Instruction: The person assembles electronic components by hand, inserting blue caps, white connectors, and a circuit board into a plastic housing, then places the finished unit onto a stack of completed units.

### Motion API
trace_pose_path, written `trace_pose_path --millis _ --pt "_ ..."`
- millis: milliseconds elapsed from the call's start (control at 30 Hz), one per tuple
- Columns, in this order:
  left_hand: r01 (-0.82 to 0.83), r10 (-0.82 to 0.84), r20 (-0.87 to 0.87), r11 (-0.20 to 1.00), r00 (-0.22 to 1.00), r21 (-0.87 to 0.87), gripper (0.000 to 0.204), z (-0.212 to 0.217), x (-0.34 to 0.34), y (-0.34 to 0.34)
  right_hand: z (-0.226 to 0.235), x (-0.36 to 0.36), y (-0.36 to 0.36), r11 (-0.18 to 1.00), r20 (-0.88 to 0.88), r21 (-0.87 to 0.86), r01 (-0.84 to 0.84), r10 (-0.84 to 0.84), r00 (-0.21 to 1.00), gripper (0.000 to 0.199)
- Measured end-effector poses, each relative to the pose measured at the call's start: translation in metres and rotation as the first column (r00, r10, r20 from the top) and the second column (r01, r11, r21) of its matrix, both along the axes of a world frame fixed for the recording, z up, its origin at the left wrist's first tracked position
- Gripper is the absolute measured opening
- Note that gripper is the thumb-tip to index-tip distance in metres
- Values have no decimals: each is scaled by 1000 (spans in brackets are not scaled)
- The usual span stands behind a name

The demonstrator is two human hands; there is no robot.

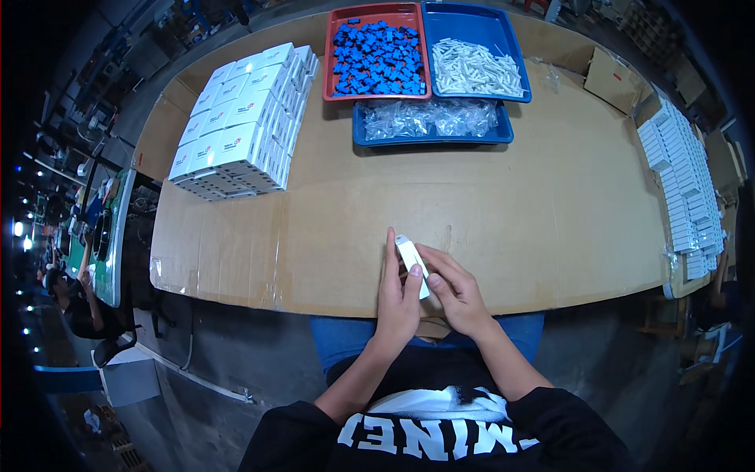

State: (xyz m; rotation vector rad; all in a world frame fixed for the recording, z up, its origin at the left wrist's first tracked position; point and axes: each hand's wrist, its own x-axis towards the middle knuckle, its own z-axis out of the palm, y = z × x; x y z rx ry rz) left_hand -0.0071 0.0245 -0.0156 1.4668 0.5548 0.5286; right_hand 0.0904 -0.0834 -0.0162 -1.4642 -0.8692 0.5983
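A slim white carton (pixel 410 260) is held upright at a slight tilt between both hands, over the front edge of the cardboard-topped table (pixel 338 252). My left hand (pixel 399 295) grips it from the left, thumb on its face and fingers stretched along its side. From the right, my right hand (pixel 458 293) closes on it, the thumb near its lower end and the fingers curled behind. The carton's far end looks like a folded flap, too small to make out clearly. Its underside is hidden by the fingers.
White boxes (pixel 236 118) are stacked at the left. At the back stand a red tray (pixel 326 86) of blue parts, a blue tray (pixel 521 79) of white sticks and a blue tray (pixel 432 143) of clear bags. Small white cartons (pixel 684 185) line the right; a co-worker (pixel 79 303) sits far left.
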Motion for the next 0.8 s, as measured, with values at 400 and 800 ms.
trace_pose_path --millis 400,800 --pt "-38 48 -68 987 997 153 63 5 2 -3 -3 -12 2 999 209 -36 -40 47 977 49" --pt "-65 75 204 996 976 -59 77 -5 3 -15 1 -18 6 995 402 97 38 -74 912 46"
